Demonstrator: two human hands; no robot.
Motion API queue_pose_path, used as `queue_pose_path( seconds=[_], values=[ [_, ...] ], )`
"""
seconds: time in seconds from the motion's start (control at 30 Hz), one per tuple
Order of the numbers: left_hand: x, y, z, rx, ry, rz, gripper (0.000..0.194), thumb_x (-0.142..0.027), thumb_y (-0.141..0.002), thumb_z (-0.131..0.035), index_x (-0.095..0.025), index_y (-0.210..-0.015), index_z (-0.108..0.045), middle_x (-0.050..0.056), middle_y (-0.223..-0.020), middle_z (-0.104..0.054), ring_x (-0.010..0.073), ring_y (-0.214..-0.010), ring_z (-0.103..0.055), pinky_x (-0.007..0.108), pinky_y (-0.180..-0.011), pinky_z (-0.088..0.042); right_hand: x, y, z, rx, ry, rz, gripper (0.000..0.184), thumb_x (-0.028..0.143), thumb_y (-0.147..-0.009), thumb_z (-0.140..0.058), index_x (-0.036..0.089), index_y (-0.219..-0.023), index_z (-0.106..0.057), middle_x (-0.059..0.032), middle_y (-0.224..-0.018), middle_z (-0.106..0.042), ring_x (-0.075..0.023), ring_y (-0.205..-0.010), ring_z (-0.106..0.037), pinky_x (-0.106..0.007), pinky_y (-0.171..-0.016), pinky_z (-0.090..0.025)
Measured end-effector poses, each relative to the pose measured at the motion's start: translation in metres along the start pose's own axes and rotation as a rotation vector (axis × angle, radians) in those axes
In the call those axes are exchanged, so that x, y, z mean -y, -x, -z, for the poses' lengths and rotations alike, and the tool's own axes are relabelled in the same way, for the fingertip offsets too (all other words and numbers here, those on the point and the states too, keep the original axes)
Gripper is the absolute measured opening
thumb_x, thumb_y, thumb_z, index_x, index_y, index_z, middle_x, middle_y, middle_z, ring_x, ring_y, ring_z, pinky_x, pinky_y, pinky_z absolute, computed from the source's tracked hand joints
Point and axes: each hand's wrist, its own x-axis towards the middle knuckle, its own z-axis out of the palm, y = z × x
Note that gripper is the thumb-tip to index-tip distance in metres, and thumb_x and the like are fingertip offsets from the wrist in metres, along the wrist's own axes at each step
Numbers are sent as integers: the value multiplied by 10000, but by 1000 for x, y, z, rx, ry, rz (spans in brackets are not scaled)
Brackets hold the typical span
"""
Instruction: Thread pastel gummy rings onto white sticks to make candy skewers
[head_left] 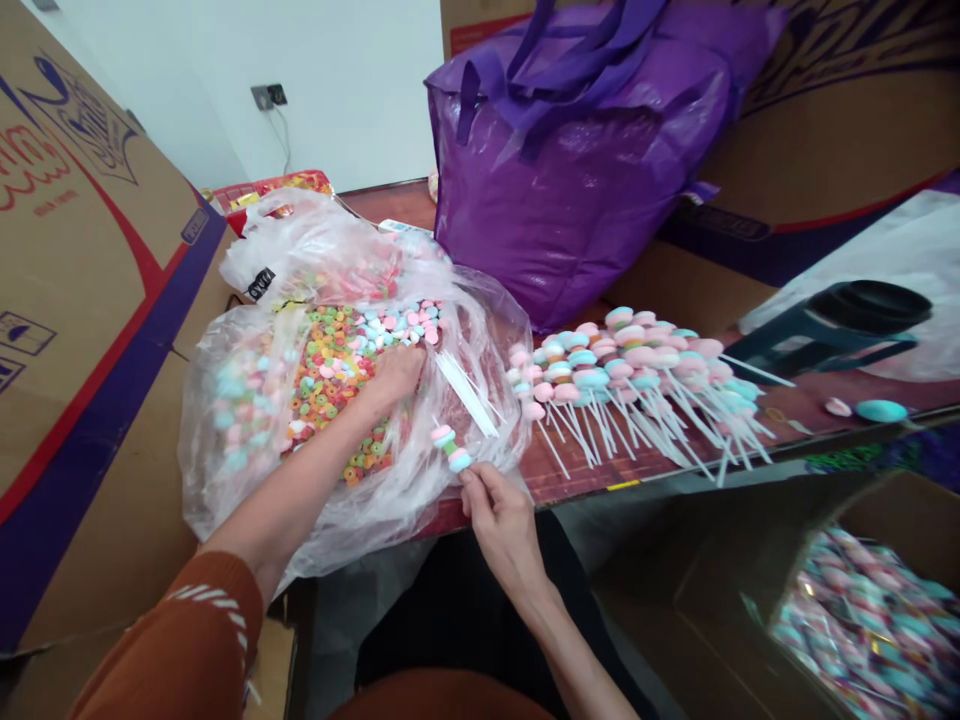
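Observation:
My left hand (394,375) reaches into a clear plastic bag (225,480) full of small ring-shaped coloured candies (330,385) and pastel marshmallow pieces (397,322); its fingers are curled down among them and what they grip is hidden. My right hand (499,515) pinches the lower end of a thin white stick carrying a pink and a blue marshmallow (451,447), held just in front of the bag. A bundle of bare white sticks (465,392) lies on the bag beside my left hand.
A fan-shaped pile of finished marshmallow sticks (637,375) lies on the brown table (810,410) to the right. A purple bag (577,170) stands behind. Cardboard boxes (75,260) flank the left; a box of wrapped sweets (862,610) sits lower right.

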Motion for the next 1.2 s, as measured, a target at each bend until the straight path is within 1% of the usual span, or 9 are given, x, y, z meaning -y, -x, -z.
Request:
queue_pose_path(
  seconds=[0.13, 0.3, 0.4, 0.5, 0.63, 0.77, 0.9, 1.07, 1.2],
  values=[
    [-3, -5, 0, -26, 56, -8, 279, -49, -841, -488, -107, -986, -720, 165, -1009, -709, 282, -1068, -652, 345, -893, -471, -1, -1, -1, 0, -15, -1, 342, 412, -976, -448, 211, -704, -503, 42, -582, -456, -120, -545, -411, -257, -558, -310],
    [11, 1, -3, -103, 234, -22, 239, -71, -840, -489, -120, -897, -716, 80, -846, -705, 205, -844, -661, 278, -745, -471, 2, -3, 1, -14, -90, 16, 350, 394, -965, -464, 210, -668, -488, 46, -555, -472, -113, -531, -439, -245, -556, -328],
    [19, 23, -2, -71, 888, 16, 145, -154, -833, -593, -115, -914, -706, 26, -759, -674, 131, -671, -611, 235, -654, -463, 6, -5, 5, -51, -141, 22, 364, 395, -959, -468, 210, -646, -477, 44, -556, -475, -110, -524, -442, -241, -549, -334],
    [19, 50, 1, 168, 1573, 116, 206, -158, -719, -758, -108, -913, -713, 6, -731, -658, 79, -606, -584, 200, -624, -475, 12, -8, 9, -62, -140, 39, 349, 394, -959, -469, 209, -664, -485, 46, -572, -472, -110, -529, -441, -242, -554, -336],
    [9, 74, -2, 314, 1835, 194, 281, -133, -645, -837, -99, -901, -727, 17, -755, -667, 69, -634, -606, 178, -625, -490, 17, -10, 10, -40, -88, 66, 347, 390, -964, -471, 211, -668, -482, 51, -572, -451, -110, -533, -417, -249, -556, -316],
    [5, 79, -12, 168, 1764, 171, 210, -171, -686, -819, -99, -860, -725, 25, -745, -673, 79, -641, -604, 184, -617, -478, 17, -9, 9, -53, -77, 51, 345, 382, -959, -476, 210, -660, -489, 51, -561, -453, -111, -527, -417, -251, -558, -320],
    [3, 81, -14, -46, 1444, 22, 106, -184, -779, -719, -117, -860, -717, -5, -692, -640, 83, -599, -540, 197, -583, -414, 8, -8, 20, -123, -82, 7, 354, 395, -948, -500, 207, -648, -507, 43, -566, -481, -114, -524, -436, -251, -563, -341],
    [-17, 88, -11, -126, 871, -304, 153, -185, -861, -601, -162, -917, -741, 44, -869, -697, 174, -830, -612, 279, -779, -435, -5, -2, 37, -157, -72, -35, 363, 406, -947, -510, 205, -645, -510, 40, -578, -492, -113, -532, -434, -250, -563, -338],
    [-30, 84, -26, -65, 548, -464, 188, -180, -874, -564, -194, -832, -747, 63, -844, -646, 201, -836, -568, 291, -748, -403, -8, 6, 42, -119, -34, -52, 350, 406, -948, -500, 206, -662, -522, 40, -579, -490, -114, -529, -431, -251, -559, -340]
  ],
)
